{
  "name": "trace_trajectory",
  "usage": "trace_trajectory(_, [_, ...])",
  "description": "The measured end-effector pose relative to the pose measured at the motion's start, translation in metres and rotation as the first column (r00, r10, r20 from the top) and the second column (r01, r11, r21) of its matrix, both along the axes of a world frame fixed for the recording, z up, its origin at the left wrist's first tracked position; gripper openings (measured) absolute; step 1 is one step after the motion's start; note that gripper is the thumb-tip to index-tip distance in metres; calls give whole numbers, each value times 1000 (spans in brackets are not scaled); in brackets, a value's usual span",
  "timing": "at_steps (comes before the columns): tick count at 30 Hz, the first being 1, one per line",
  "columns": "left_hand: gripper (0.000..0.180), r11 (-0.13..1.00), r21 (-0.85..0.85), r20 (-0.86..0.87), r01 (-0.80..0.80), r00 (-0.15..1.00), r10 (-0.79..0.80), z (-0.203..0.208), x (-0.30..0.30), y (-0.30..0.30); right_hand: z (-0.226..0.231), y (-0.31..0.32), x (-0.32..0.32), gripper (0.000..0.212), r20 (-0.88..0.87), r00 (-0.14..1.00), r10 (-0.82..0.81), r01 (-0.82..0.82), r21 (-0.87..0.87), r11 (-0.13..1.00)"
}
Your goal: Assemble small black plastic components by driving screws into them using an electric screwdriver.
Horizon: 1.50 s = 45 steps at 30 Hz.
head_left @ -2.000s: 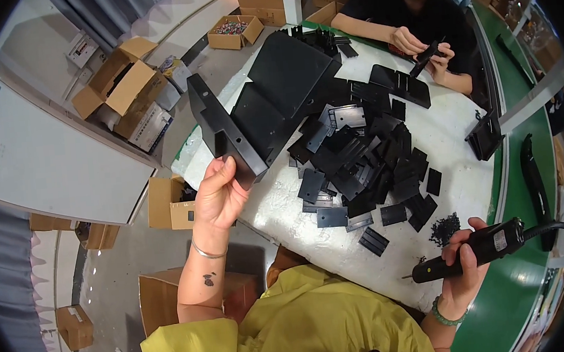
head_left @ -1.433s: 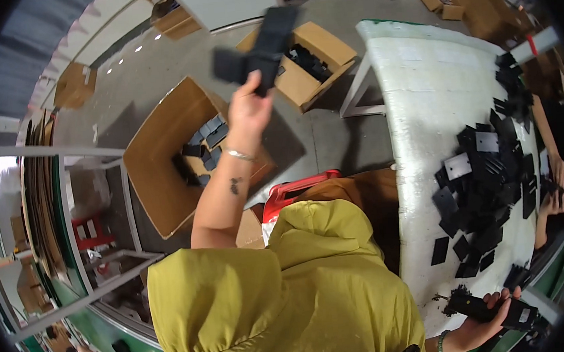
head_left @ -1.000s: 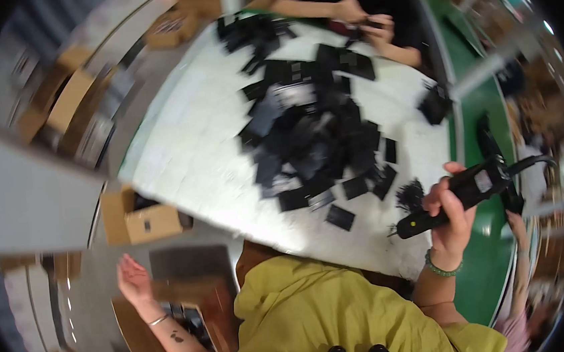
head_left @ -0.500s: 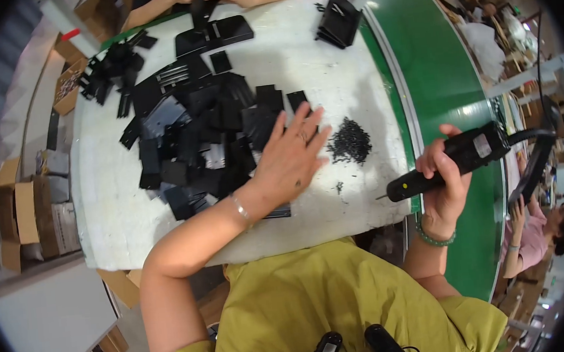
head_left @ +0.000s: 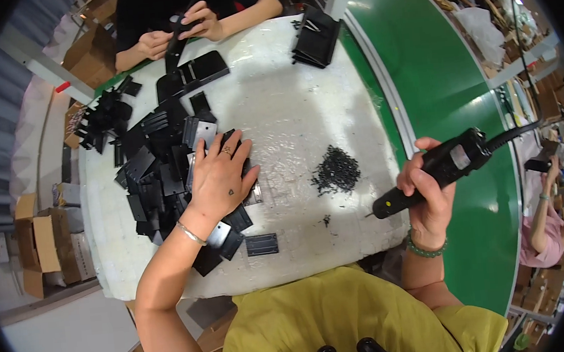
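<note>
Spread left hand (head_left: 220, 179) open over black plates (head_left: 139, 165), nine o'clock, visibly gripping none; wrapped right hand (head_left: 434, 204) round screwdriver (head_left: 453, 159), sensibly clear of screws (head_left: 336, 171).

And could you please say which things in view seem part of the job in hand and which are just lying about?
Seemingly part of the job:
dark corded tool, in the right hand
black plates, under the left hand
heap of small black pieces

Probably just lying about:
open cardboard box at left
brown carton at upper left
</note>
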<state>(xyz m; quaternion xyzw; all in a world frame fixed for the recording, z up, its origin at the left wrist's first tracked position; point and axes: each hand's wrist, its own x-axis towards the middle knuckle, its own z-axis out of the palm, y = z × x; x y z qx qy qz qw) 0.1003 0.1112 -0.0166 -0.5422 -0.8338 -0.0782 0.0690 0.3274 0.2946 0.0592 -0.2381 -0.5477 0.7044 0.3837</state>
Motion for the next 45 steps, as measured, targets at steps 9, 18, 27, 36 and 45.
trace_trajectory(9, [51, 950, 11, 170, -313, 937, 306, 18, -159, 33, -5, 10, 0, 43, -25, 999, -24, 23, -23, 999])
trace_trajectory(18, [68, 960, 254, 46, -120, 993, 112, -30, -221, 33, -1, 4, 15, 46, 31, 994, -100, 101, -25, 995])
trace_trajectory(27, [78, 885, 216, -53, -412, 900, 432, -4, -254, -21, -22, -12, -1, 46, -355, 917, 179, -186, 14, 982])
trace_trajectory(36, [65, 898, 136, -470, -419, 771, 430, 28, -225, -41, -30, -11, 6, 39, -291, 953, 83, -41, 147, 988])
trace_trajectory(45, [75, 808, 276, -199, -520, 792, 577, 57, -192, -105, -41, -10, -3, 36, -322, 946, 50, -23, 87, 996])
